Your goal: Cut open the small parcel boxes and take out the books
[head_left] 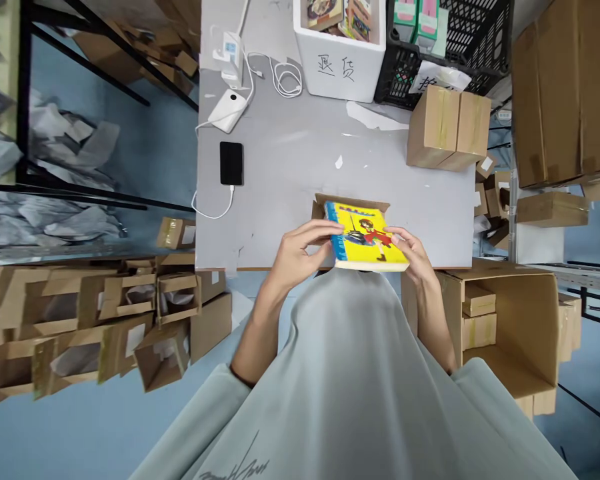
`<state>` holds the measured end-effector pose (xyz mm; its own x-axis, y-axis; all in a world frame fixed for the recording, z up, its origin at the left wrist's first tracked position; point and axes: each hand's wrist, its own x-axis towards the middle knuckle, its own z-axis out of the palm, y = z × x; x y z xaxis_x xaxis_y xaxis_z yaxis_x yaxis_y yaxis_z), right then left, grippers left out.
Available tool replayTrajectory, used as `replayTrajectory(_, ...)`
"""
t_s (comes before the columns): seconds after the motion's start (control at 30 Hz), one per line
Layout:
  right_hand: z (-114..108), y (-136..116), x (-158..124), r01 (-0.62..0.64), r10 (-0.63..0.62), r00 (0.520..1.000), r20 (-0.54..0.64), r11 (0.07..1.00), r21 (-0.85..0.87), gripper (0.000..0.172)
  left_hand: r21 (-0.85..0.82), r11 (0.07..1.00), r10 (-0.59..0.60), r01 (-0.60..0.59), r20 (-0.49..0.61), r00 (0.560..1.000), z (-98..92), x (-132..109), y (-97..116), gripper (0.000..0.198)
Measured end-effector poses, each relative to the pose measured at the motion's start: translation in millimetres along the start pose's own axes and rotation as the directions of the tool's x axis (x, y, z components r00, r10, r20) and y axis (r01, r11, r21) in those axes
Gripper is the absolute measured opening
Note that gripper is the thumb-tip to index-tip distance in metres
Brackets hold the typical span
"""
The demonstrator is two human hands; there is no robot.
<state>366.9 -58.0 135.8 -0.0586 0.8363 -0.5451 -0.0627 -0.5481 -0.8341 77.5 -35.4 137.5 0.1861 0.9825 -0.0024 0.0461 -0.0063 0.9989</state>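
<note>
Between my two hands is a yellow book with a blue spine and a cartoon figure in red on its cover. My left hand grips it at the spine side, thumb below and fingers along the upper left edge. On the opposite edge, my right hand pinches the book with thumb and fingers. It is held tilted near the table's front edge, close to my shirt. Behind and partly under it shows an open cardboard box, mostly hidden by the book and my left hand.
On the grey table lie a black phone on a cable and a white power bank. A white bin, a black crate and two taped cartons stand at the back. A large open carton is at right.
</note>
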Motion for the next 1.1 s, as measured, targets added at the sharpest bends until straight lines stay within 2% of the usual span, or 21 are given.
replayTrajectory(0.07, 1.5, 1.3, -0.3, 0.037, -0.037, 0.999, -0.023, 0.999, 0.002, 0.071, -0.103, 0.995, -0.024, 0.019, -0.053, 0.998, -1.3, -0.4, -5.7, 0.041)
replayTrajectory(0.13, 6.3, 2.1, -1.1, 0.096, -0.095, 0.994, -0.057, 0.995, 0.011, 0.07, -0.268, 0.959, -0.127, 0.089, -0.129, 0.984, -0.5, -0.3, -15.4, 0.058)
replayTrajectory(0.17, 9.5, 2.2, -1.4, 0.125, -0.124, 0.99, -0.071, 0.992, 0.01, 0.069, -0.354, 0.925, -0.197, 0.139, -0.134, 0.971, 0.5, -0.3, -20.5, 0.065)
replayTrajectory(0.23, 16.3, 2.4, -0.6, 0.166, -0.166, 0.984, -0.072, 0.986, -0.005, 0.068, -0.468, 0.845, -0.32, 0.258, -0.057, 0.946, 3.0, -0.4, -28.7, 0.073)
replayTrajectory(0.3, 22.7, 2.4, 2.0, 0.197, -0.199, 0.978, -0.054, 0.979, -0.046, 0.066, -0.485, 0.799, -0.393, 0.356, 0.027, 0.919, 5.2, -1.1, -33.0, 0.072)
replayTrajectory(0.4, 34.5, 1.3, 6.5, 0.269, -0.305, 0.944, -0.126, 0.933, -0.241, 0.066, -0.409, 0.831, -0.417, 0.378, -0.008, 0.909, 6.6, -3.4, -32.8, 0.06)
replayTrajectory(0.5, 58.8, -1.6, 6.1, 0.32, -0.451, 0.861, -0.236, 0.84, -0.438, 0.057, -0.231, 0.931, -0.321, 0.281, -0.158, 0.934, 7.4, -8.0, -27.8, 0.05)
replayTrajectory(0.53, 70.6, -2.4, 4.8, 0.334, -0.467, 0.854, -0.231, 0.831, -0.444, 0.056, -0.141, 0.962, -0.257, 0.232, -0.196, 0.946, 7.8, -10.1, -25.4, 0.046)
replayTrajectory(0.6, 96.8, -3.1, 2.0, 0.363, -0.455, 0.874, -0.174, 0.846, -0.389, 0.059, 0.047, 0.992, -0.101, 0.114, -0.218, 0.971, 8.8, -15.3, -19.8, 0.039)
replayTrajectory(0.67, 120.4, -2.7, 0.9, 0.372, -0.441, 0.884, -0.154, 0.864, -0.341, 0.069, 0.2, 0.979, 0.061, -0.031, -0.147, 0.987, 8.1, -20.8, -14.3, 0.037)
replayTrajectory(0.7, 129.0, -2.4, 1.3, 0.373, -0.445, 0.877, -0.181, 0.868, -0.328, 0.07, 0.242, 0.964, 0.13, -0.107, -0.079, 0.988, 6.5, -23.3, -12.3, 0.039)
replayTrajectory(0.77, 137.6, -2.1, 3.4, 0.374, -0.45, 0.854, -0.261, 0.88, -0.294, 0.062, 0.246, 0.939, 0.228, -0.241, 0.082, 0.97, -0.5, -26.8, -10.9, 0.041)
replayTrajectory(0.8, 138.2, -2.0, 4.5, 0.377, -0.443, 0.848, -0.29, 0.89, -0.258, 0.059, 0.23, 0.933, 0.251, -0.277, 0.137, 0.958, -6.1, -27.5, -11.9, 0.041)
replayTrajectory(0.83, 137.4, -1.9, 5.2, 0.38, -0.428, 0.851, -0.303, 0.902, -0.205, 0.057, 0.224, 0.933, 0.254, -0.283, 0.148, 0.956, -13.0, -27.4, -14.0, 0.041)
replayTrajectory(0.87, 135.9, -1.6, 5.1, 0.38, -0.405, 0.863, -0.301, 0.914, -0.141, 0.057, 0.238, 0.936, 0.239, -0.258, 0.104, 0.965, -20.9, -26.5, -17.1, 0.043)
replayTrajectory(0.93, 134.0, -0.3, 2.5, 0.354, -0.344, 0.899, -0.271, 0.935, -0.013, 0.06, 0.282, 0.949, 0.17, -0.137, -0.093, 0.981, -38.0, -23.5, -25.7, 0.057)
replayTrajectory(0.97, 134.5, 0.7, 0.0, 0.335, -0.314, 0.913, -0.259, 0.941, 0.04, 0.061, 0.273, 0.96, 0.12, -0.066, -0.188, 0.975, -46.2, -21.7, -30.5, 0.067)
replayTrajectory(1.0, 135.9, 1.9, -2.9, 0.32, -0.29, 0.923, -0.253, 0.944, 0.083, 0.063, 0.227, 0.974, 0.056, -0.001, -0.235, 0.97, -53.4, -20.2, -35.1, 0.075)
replayTrajectory(1.03, 138.1, 3.0, -6.1, 0.31, -0.274, 0.928, -0.252, 0.944, 0.114, 0.064, 0.148, 0.987, -0.024, 0.058, -0.223, 0.975, -59.1, -19.2, -39.4, 0.079)
replayTrajectory(1.1, 143.4, 5.0, -11.4, 0.304, -0.259, 0.931, -0.258, 0.941, 0.151, 0.066, -0.036, 0.983, -0.183, 0.181, -0.078, 0.98, -65.5, -19.1, -45.6, 0.079)
